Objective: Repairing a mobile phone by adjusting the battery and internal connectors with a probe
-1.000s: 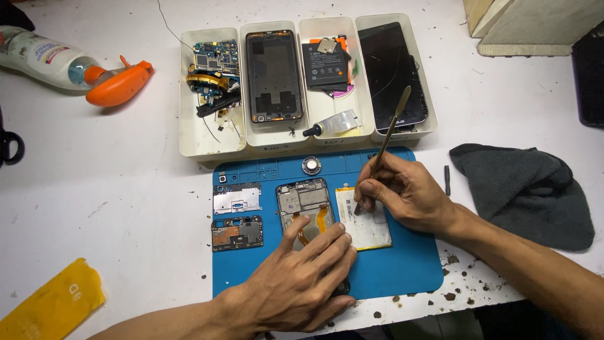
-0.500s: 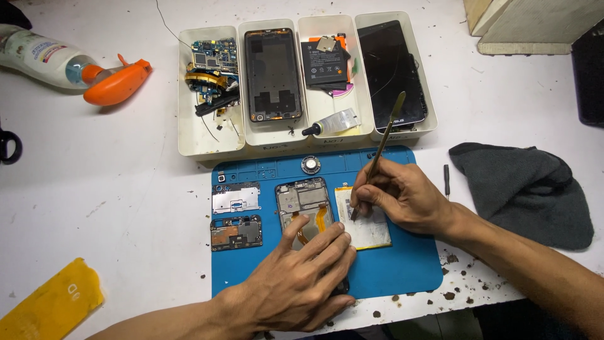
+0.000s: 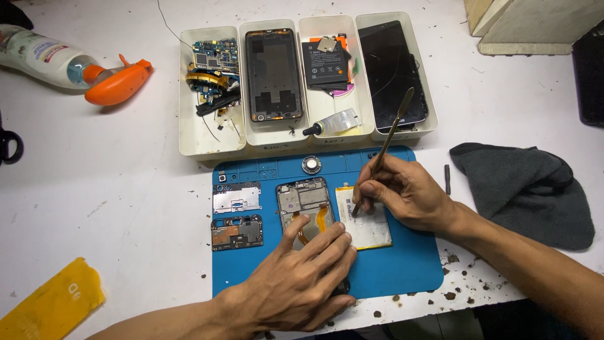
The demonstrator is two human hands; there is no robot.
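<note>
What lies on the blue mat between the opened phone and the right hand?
In the head view, a flat silver battery lies there, with the spudger tip touching it.

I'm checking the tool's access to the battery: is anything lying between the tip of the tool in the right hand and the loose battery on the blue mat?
Nothing visible does. The right hand holds the thin tool with its tip down at the battery's top left corner. The left hand lies on the opened phone beside it, fingertips near the battery's left edge, not under the tip.
</note>
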